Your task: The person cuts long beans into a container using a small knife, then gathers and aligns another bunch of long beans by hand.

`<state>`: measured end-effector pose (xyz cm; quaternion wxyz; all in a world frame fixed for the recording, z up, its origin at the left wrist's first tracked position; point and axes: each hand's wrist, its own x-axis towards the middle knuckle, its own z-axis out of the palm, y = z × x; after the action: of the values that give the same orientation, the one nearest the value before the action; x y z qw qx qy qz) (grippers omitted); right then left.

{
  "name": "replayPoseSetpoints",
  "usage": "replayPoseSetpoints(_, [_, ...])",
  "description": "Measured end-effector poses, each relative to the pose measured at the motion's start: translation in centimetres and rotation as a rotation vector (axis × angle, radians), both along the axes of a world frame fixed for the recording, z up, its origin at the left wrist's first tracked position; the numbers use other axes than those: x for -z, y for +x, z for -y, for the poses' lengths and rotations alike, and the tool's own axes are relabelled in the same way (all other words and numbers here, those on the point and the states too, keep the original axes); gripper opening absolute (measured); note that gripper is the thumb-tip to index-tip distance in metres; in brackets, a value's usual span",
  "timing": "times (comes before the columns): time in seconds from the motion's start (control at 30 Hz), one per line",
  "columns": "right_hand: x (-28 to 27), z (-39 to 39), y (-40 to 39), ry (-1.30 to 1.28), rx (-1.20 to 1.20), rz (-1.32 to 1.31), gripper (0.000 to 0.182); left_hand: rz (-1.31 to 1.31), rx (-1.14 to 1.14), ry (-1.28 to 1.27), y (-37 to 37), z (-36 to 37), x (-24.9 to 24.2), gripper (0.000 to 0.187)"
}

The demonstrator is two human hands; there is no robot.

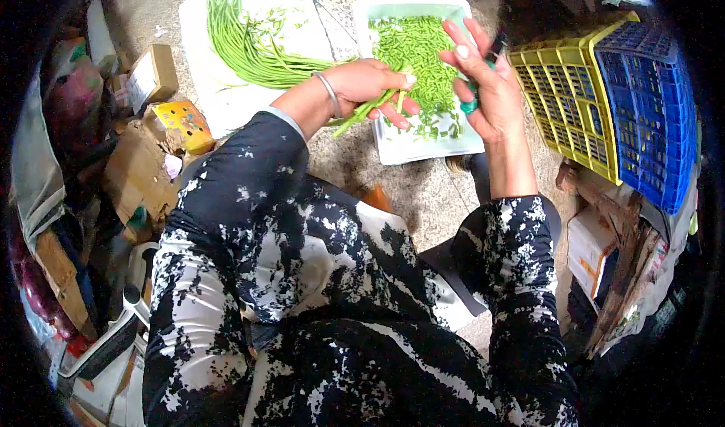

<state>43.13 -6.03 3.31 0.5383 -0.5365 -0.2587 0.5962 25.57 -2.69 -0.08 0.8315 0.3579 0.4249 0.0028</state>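
My left hand (361,86), with a metal bangle at the wrist, is closed around a few long green beans (350,122) whose ends stick out below the fingers. My right hand (495,98) is raised over the right side of the white tray (396,153), its fingers partly spread. Against its palm and thumb lies a small black-and-teal tool (470,106), mostly covered by the hand. Many short cut bean pieces (411,46) fill the tray. A bundle of uncut long beans (238,49) rests on a white sheet (208,98) at the upper left, with small bits beside it.
Yellow (566,95) and blue (649,110) plastic crates stand at the right. Cardboard boxes (153,76) and a yellow box (183,125) crowd the left side. A white-and-black frame (113,336) is at the lower left. Speckled floor (332,172) shows between these things.
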Motion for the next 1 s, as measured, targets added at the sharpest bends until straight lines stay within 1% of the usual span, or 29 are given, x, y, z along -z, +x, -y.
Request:
replayPoseSetpoints(0.03, [-1.1, 0.2, -0.6, 0.081, -0.090, -0.067, 0.038, 0.039, 0.024, 0.010, -0.1, 0.0, -0.1, 0.032])
replayPoseSetpoints(0.07, [-0.7, -0.1, -0.3, 0.061, -0.061, -0.003, 0.034, 0.064, 0.029, 0.029, -0.1, 0.2, -0.5, 0.033])
replayPoseSetpoints(0.1, [-0.1, 0.0, 0.0, 0.057, -0.052, -0.001, 0.034, 0.066, 0.038, 0.026, -0.1, 0.3, -0.6, 0.033])
replayPoseSetpoints(0.17, [1.3, 0.2, 0.3, -0.224, -0.126, 0.240, 0.032, 0.053, 0.092, 0.076, -0.1, 0.2, -0.9, 0.035])
replayPoseSetpoints(0.2, [1.9, 0.5, -0.1, -0.319, -0.158, 0.261, 0.031, 0.050, 0.087, 0.072, 0.0, 0.2, -0.6, 0.034])
replayPoseSetpoints(0.23, [2.2, 0.9, -0.5, -0.353, -0.168, 0.196, 0.030, 0.052, 0.087, 0.070, 0.0, 0.2, -0.7, 0.034])
replayPoseSetpoints(0.3, [2.2, 1.4, -0.8, -0.383, -0.252, -0.003, 0.029, 0.078, 0.140, 0.153, 0.1, 0.0, -0.6, 0.032])
replayPoseSetpoints(0.33, [2.2, 1.5, -0.8, -0.388, -0.251, -0.003, 0.029, 0.080, 0.141, 0.148, 0.2, 0.1, -0.4, 0.032])
replayPoseSetpoints(0.4, [2.1, 1.5, -0.8, -0.336, -0.352, 0.020, 0.029, 0.112, 0.133, 0.113, 0.5, 0.3, -0.2, 0.029])
replayPoseSetpoints(0.53, [2.8, 1.5, -0.7, -0.308, -0.345, -0.012, 0.024, 0.124, 0.200, 0.089, 0.5, 0.0, -0.2, 0.026])
replayPoseSetpoints(0.6, [2.7, 1.7, -0.9, -0.307, -0.358, 0.122, 0.019, 0.144, 0.237, 0.074, 0.6, 0.2, 0.1, 0.026])
replayPoseSetpoints(0.77, [2.7, 2.0, -0.4, -0.314, -0.336, 0.111, 0.016, 0.137, 0.272, 0.050, 0.7, 0.2, 0.0, 0.026])
replayPoseSetpoints(0.9, [2.9, 1.9, 0.2, -0.328, -0.302, 0.046, 0.012, 0.149, 0.199, -0.028, 0.9, 0.0, -0.6, 0.023])
replayPoseSetpoints(0.97, [3.0, 1.9, 0.4, -0.338, -0.273, 0.033, 0.012, 0.225, 0.159, -0.024, 0.8, -0.2, -0.3, 0.022])
replayPoseSetpoints(1.0, [3.3, 1.8, 0.6, -0.325, -0.267, -0.021, 0.012, 0.250, 0.155, -0.039, 0.7, -0.3, -0.3, 0.021])
